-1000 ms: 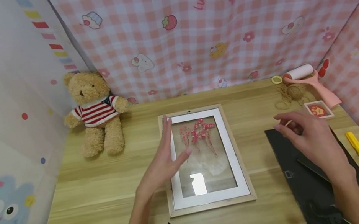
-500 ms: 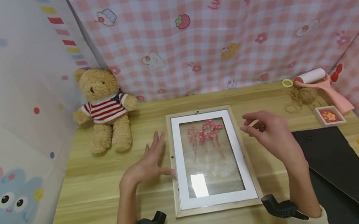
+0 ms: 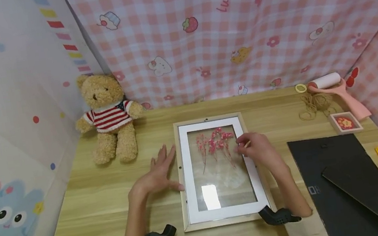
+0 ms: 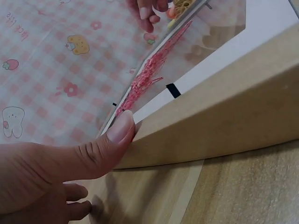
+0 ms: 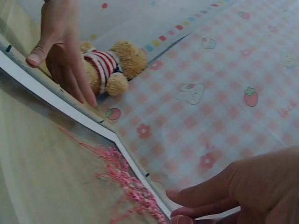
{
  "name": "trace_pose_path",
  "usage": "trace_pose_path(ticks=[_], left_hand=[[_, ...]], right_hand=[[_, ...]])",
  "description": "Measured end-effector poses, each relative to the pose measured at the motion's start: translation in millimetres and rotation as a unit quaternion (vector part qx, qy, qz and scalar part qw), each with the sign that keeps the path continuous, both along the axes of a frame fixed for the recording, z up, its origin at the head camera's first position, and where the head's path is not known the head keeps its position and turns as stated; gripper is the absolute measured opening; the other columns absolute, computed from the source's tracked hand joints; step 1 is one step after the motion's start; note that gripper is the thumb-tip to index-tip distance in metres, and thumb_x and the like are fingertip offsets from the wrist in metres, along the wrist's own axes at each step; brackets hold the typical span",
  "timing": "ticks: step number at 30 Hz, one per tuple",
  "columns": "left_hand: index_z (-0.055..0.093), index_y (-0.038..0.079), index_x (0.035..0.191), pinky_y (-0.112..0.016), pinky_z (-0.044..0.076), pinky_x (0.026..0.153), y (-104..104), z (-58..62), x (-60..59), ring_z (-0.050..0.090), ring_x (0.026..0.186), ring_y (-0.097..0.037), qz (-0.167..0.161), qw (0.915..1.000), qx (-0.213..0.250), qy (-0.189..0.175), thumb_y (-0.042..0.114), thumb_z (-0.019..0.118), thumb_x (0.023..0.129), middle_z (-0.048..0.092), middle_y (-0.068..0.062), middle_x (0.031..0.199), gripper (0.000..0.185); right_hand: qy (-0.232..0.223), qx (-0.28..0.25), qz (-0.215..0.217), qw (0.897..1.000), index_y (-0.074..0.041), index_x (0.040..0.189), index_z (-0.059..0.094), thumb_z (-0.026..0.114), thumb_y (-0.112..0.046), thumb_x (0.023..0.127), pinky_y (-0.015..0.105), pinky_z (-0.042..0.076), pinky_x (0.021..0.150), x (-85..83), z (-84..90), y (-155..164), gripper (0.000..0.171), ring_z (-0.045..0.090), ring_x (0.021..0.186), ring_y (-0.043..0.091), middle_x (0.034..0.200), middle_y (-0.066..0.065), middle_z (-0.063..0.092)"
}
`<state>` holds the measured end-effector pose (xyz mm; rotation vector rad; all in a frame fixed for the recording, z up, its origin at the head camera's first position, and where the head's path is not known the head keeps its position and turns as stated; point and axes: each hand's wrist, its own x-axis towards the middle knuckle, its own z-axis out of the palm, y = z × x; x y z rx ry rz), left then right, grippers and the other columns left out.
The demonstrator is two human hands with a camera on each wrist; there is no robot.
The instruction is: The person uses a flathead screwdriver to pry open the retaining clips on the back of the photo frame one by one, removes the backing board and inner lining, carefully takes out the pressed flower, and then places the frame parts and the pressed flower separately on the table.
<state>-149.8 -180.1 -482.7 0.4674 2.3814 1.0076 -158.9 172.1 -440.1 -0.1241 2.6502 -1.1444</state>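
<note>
At centre frame, the left hand (image 3: 154,177) lies spread, thumb braced against the picture frame (image 3: 184,200) to steady it, while the right hand (image 3: 258,151) pinches its right edge.

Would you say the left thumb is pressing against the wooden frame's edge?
Yes, the left hand's thumb rests against the outer side of the wooden frame.

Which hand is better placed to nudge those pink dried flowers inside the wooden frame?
Probably the right hand: its fingers already reach over the glass beside the pink dried flowers. The left hand rests at the wooden picture frame's left edge, outside the glass.
</note>
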Motion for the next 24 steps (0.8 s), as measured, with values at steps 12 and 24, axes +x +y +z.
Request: trace_pose_path(ticks=[12, 24], left_hand=[[-0.002, 0.022, 0.178, -0.061, -0.016, 0.135, -3.5, -23.6, -5.9, -0.022, 0.168, -0.039, -0.006, 0.9997, -0.011, 0.023, 0.045, 0.094, 0.081, -0.021, -0.022, 0.18, 0.138], [-0.002, 0.029, 0.178, -0.06, -0.017, 0.135, -9.7, -46.3, -14.6, -0.023, 0.168, -0.034, -0.007, 0.9995, -0.008, 0.029, 0.055, 0.093, 0.077, -0.022, -0.018, 0.18, 0.141]], right_hand=[[-0.013, 0.15, -0.01, 0.989, 0.003, 0.102, 0.071, 0.086, -0.017, 0.095, 0.046, 0.059, 0.076, 4.0, -13.7, -29.5, 0.026, 0.063, 0.085, 0.026, 0.098, 0.015, 0.068], [-0.006, 0.169, 0.002, 0.986, -0.01, 0.083, 0.084, 0.085, -0.02, 0.095, 0.041, 0.053, 0.06, -17.3, -65.7, -27.2, 0.015, 0.061, 0.07, 0.019, 0.086, 0.007, 0.077]])
